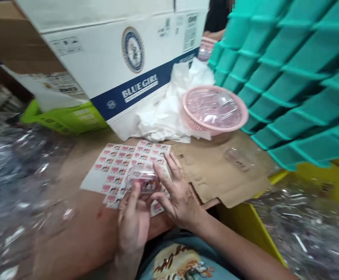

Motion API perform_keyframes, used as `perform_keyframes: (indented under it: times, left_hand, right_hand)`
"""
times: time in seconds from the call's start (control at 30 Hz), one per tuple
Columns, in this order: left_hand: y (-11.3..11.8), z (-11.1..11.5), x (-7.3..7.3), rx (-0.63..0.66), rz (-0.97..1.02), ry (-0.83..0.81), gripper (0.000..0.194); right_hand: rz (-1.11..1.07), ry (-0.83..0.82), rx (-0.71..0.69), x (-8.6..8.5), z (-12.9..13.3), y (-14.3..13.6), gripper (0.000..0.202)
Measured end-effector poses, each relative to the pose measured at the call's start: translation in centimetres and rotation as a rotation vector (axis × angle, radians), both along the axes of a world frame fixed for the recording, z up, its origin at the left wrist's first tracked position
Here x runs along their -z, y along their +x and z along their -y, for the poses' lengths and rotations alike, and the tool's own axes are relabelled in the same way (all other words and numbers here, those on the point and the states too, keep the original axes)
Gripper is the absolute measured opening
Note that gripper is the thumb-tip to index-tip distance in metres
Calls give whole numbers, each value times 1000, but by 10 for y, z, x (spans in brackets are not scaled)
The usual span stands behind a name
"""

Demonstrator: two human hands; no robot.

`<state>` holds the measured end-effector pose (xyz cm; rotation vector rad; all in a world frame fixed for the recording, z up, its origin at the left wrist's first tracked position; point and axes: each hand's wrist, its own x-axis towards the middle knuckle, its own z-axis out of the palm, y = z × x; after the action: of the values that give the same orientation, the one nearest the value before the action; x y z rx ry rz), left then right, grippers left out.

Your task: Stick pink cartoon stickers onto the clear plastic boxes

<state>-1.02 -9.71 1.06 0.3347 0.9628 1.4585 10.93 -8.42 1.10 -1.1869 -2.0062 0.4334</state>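
Note:
A small clear plastic container (143, 179) with rounded ends rests in my left hand (136, 219), the thumb lying along its near side. Through the plastic a pinkish patch with a small printed figure shows, though I cannot tell whether it is a sticker on the container or the sheet beneath. My right hand (179, 194) is at the container's right end, fingers stretched and apart, index finger and thumb at its edge. Below the hands, sheets of printed stickers (119, 168) with pink lettering and small figures lie on the table, partly covered by the hands.
Clear plastic containers (14, 186) heap up on the left. A pink basket (216, 130) of packs stands behind, beside crumpled white paper (163, 124) and a white carton (99, 62). Cardboard (219, 179) lies right, near stacked teal trays (297, 77) and a yellow crate (262, 229).

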Motion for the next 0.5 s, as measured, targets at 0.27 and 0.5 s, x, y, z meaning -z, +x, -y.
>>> perform_keyframes:
  times: [0.27,0.5]
  left_hand:
    - [-24,-11,24,271,-1061,381,49]
    - [-46,20,63,490,-1880,316,69]
  right_hand:
    - [70,-27,450,16,-3,138,54]
    - [270,145,111,25,-61,73,44]
